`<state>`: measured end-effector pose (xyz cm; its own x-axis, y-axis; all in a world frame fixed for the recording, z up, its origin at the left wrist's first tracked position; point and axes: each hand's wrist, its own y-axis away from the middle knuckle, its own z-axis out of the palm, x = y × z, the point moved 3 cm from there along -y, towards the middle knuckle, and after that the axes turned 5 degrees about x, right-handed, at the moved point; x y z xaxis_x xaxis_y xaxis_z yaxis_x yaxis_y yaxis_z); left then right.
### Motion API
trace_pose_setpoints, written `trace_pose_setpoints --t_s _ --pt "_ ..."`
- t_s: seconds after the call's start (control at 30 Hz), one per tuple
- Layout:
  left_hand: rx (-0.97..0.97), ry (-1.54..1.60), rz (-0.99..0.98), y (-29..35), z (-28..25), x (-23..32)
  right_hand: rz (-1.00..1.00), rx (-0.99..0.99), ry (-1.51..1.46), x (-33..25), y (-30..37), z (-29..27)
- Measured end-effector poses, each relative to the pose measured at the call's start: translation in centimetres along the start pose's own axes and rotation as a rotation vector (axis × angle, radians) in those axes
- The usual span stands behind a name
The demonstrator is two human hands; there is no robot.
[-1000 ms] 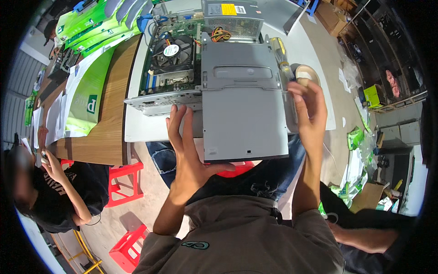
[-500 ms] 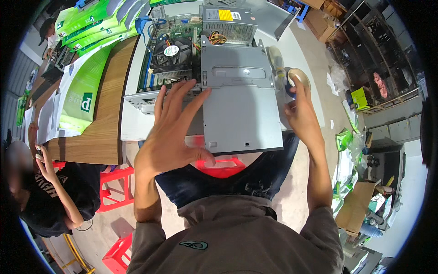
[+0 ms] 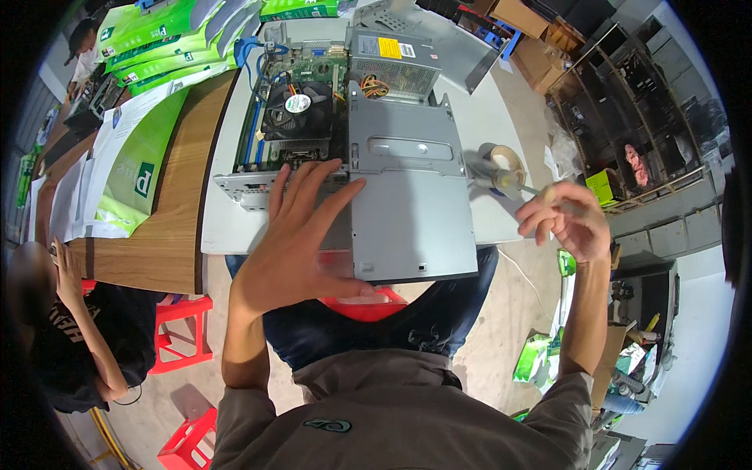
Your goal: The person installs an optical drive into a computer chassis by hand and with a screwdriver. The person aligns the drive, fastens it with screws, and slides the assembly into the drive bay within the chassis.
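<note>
An opened desktop computer case (image 3: pixel 251 184) lies on the white table, with its cooling fan (image 3: pixel 298 110), green circuit board and power supply (image 3: pixel 395 59) exposed. A flat grey metal drive bay (image 3: pixel 411 211) covers its right part and reaches over the near table edge. My left hand (image 3: pixel 294 235) is spread along the bay's left side, fingertips at its edge, gripping nothing. Off to the right, my right hand (image 3: pixel 568 219) is closed around the thin handle of a brush-like tool (image 3: pixel 509 181). Its wide pale end is blurred and points left, near a round tub (image 3: pixel 507 160).
Stacked green-and-white packages (image 3: pixel 168 47) and a green bag (image 3: pixel 135 184) lie on the wooden table (image 3: pixel 188 172) at left. A co-worker's arm (image 3: pixel 98 337) is beside it. Red stools (image 3: pixel 184 333) stand on the floor. Shelving (image 3: pixel 627 117) is far right.
My right hand has swung right and slightly nearer, carrying the brush-like tool from beside the tub. My left hand keeps its place at the drive bay. The whole view has shifted slightly.
</note>
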<state>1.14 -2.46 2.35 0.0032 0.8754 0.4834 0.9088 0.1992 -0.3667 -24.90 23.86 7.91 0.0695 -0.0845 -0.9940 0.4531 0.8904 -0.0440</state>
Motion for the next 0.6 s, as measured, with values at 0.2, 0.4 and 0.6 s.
trace_pose_setpoints --t_s 0.2,0.4,0.6 --pt "0.016 0.028 -0.006 0.0 -0.2 0.2 -0.027 0.163 0.624 -1.9 -2.3 -0.6" --pt "0.017 0.063 -0.007 0.1 -0.3 0.1 0.049 0.404 0.971 -3.3 -3.7 2.6" --pt "0.013 0.066 0.014 0.2 0.0 0.1 -0.262 -0.388 0.672 -8.3 0.4 8.9"
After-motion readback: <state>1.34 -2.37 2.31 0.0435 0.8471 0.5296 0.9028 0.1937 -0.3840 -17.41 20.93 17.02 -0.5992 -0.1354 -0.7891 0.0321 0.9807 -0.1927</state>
